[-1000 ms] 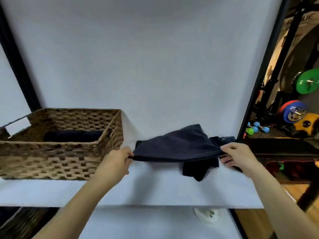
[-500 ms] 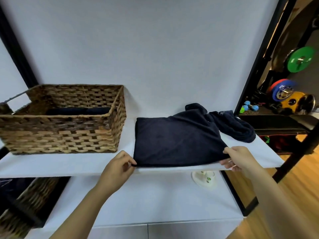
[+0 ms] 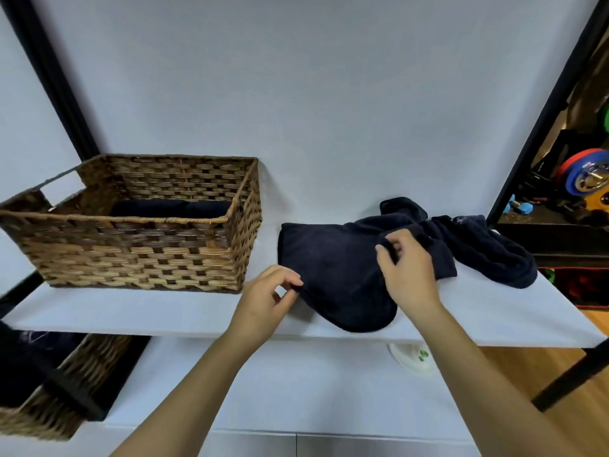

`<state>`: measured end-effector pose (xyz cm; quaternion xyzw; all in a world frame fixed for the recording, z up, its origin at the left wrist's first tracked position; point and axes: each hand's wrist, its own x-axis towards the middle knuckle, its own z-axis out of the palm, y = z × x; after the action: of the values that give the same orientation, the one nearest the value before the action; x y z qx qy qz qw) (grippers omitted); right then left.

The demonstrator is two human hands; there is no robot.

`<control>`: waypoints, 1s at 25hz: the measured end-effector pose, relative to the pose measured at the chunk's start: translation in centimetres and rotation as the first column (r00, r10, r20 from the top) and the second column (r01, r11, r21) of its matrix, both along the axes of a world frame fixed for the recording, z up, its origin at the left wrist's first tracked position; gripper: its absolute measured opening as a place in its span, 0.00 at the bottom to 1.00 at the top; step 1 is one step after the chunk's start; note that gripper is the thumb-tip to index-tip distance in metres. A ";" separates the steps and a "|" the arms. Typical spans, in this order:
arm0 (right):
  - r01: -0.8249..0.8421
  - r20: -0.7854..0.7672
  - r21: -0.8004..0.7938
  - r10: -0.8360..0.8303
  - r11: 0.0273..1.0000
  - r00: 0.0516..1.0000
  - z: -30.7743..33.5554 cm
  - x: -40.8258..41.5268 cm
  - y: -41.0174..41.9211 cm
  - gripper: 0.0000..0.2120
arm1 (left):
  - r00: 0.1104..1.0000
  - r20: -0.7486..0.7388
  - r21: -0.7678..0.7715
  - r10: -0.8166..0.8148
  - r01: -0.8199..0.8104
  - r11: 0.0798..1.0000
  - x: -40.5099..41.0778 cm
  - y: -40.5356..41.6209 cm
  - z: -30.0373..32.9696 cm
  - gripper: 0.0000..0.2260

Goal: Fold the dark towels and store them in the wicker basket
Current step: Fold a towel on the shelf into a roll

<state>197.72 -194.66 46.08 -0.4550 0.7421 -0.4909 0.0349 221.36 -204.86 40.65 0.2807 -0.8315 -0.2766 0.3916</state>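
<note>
Both grips, left hand point(image 3: 263, 300) and right hand point(image 3: 407, 270), pinch the sideways-lying towel point(image 3: 336, 272)

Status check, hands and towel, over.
Left hand pinches the towel near edge; right hand grips a fold. Basket already holds dark cloth. Second towel crumpled alongside.

I see a soft, fuzzy dark towel point(image 3: 336, 268), a rough woven wicker basket point(image 3: 138, 249), and a smooth, matt white shelf point(image 3: 164, 311).

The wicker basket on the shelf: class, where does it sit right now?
In the head view, the wicker basket sits left on the white shelf, beside the dark towel.
</note>
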 end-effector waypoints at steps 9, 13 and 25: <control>-0.424 -0.177 0.104 0.436 0.900 0.882 -4.5 6.3 -3.2 0.07 | 0.987 -0.138 0.168 0.085 -0.061 0.984 -1.3 0.1 -0.4 0.09; -0.442 -0.212 0.155 0.467 0.883 0.858 -4.1 6.5 -2.9 0.11 | 0.991 -0.115 0.128 0.073 -0.058 0.990 -1.4 -0.1 -0.8 0.15; 0.027 -0.481 0.388 0.178 0.921 0.858 -3.9 4.0 0.7 0.10 | 0.995 -0.059 -0.103 0.080 -0.086 0.991 -0.6 -1.5 1.6 0.11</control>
<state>201.68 -193.92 42.17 -0.5817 0.7870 -0.1981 -0.0542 220.80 -206.41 42.25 0.2862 -0.8214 -0.2237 0.4396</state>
